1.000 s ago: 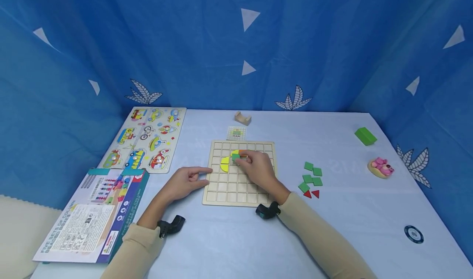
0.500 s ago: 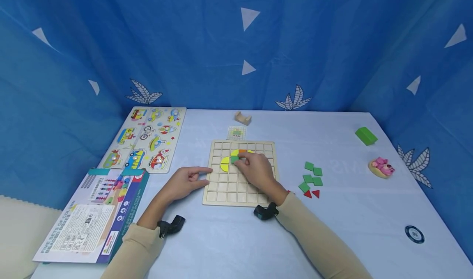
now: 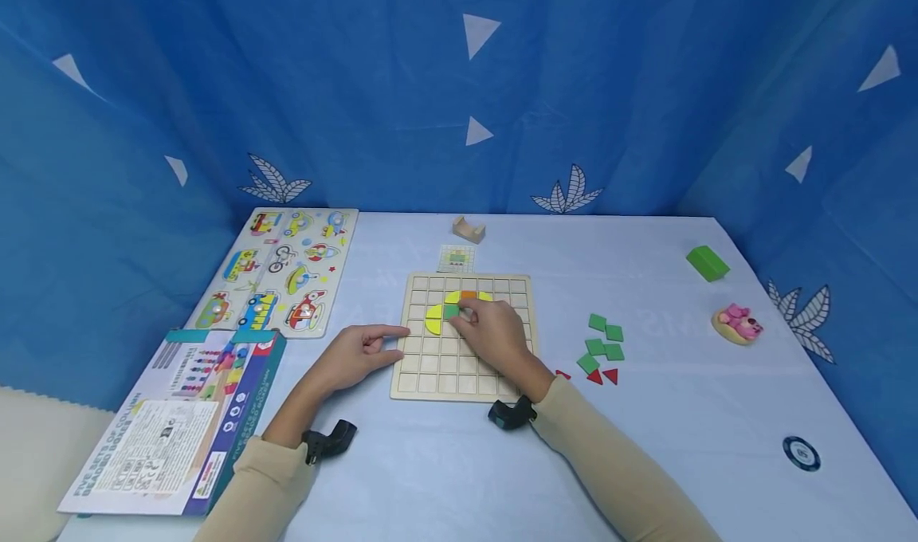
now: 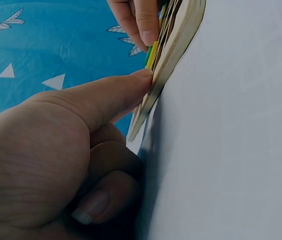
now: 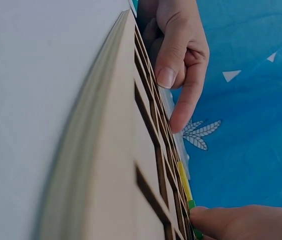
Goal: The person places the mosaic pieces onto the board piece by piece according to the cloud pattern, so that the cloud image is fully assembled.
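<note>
A wooden grid board (image 3: pixel 429 363) lies flat on the table, with yellow curved pieces (image 3: pixel 433 320) and an orange piece (image 3: pixel 468 295) set in its upper cells. My right hand (image 3: pixel 496 336) holds a green square tile (image 3: pixel 450 312) by its right edge, right at a cell beside the yellow pieces. In the right wrist view, the thumb lies against the green tile (image 5: pixel 192 204). My left hand (image 3: pixel 358 356) rests at the board's left edge, index finger and thumb extended to touch it. The left wrist view shows its other fingers (image 4: pixel 106 195) folded under.
Loose green tiles (image 3: pixel 595 346) and red triangles (image 3: pixel 594 377) lie right of the board. Behind it are a pattern card (image 3: pixel 456 259) and a wooden holder (image 3: pixel 468 229). A vehicle puzzle (image 3: pixel 276 271) and box (image 3: pixel 168 426) occupy the left; a green block (image 3: pixel 708 263) and pink figure (image 3: pixel 737 324) the right.
My right hand has moved slightly left and down, bringing the green tile from above the board to a cell beside the yellow pieces. The left hand stays at the board's edge.
</note>
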A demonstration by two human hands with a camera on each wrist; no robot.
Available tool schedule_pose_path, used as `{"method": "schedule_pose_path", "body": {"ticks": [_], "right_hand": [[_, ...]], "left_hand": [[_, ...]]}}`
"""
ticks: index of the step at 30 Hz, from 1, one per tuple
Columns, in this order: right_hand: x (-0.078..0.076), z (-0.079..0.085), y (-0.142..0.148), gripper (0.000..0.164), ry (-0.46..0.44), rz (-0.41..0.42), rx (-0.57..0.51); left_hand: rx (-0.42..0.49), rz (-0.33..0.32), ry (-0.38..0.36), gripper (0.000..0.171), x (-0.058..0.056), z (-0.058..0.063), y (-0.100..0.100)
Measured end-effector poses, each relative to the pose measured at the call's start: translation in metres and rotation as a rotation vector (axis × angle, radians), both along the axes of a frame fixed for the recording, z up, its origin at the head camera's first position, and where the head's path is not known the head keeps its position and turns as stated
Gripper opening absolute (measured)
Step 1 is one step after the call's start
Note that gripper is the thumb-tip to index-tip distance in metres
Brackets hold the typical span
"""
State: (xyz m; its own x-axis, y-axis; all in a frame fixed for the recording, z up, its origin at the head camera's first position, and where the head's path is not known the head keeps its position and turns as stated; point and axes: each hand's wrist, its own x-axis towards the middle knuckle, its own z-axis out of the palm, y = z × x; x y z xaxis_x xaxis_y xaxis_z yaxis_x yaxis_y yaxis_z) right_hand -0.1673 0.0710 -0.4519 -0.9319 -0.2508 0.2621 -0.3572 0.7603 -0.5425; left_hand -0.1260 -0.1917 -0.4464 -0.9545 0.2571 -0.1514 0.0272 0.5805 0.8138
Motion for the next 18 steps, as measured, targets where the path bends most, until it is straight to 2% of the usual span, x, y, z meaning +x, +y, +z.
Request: {"method": "schedule_pose_path", "body": {"ticks": [12,18], "right_hand": [[0.0000,-0.0020,-0.0024,0.034,0.022,-0.015,-0.013],[-0.0003,-0.0023,-0.0004,0.034,0.011,-0.017,-0.056]], "left_hand": [[-0.010,-0.008,0.010,0.039,-0.0012,-0.0012,-0.0020],[-0.004,-0.005,0.004,0.038,-0.0008,-0.0014,-0.0006]]}}
